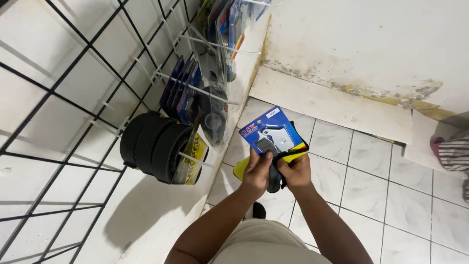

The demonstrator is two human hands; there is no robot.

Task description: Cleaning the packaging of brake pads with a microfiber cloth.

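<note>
My left hand (pixel 258 172) grips the lower edge of a blue carded blister pack (pixel 270 132) holding grey metal parts, thumb pressed on its front. My right hand (pixel 296 171) holds a yellow-and-black packaged item (pixel 293 155) tucked just behind and below the blue pack. Both hands are held together in front of me, above the tiled floor, to the right of a wall display rack.
A black wire grid (pixel 73 98) on the white wall carries white pegs with several black rolled tubes (pixel 156 146) and hanging packs (pixel 193 90). White floor tiles (pixel 381 195) spread right. A white board (pixel 332 105) leans at the stained wall. Striped cloth (pixel 454 151) sits far right.
</note>
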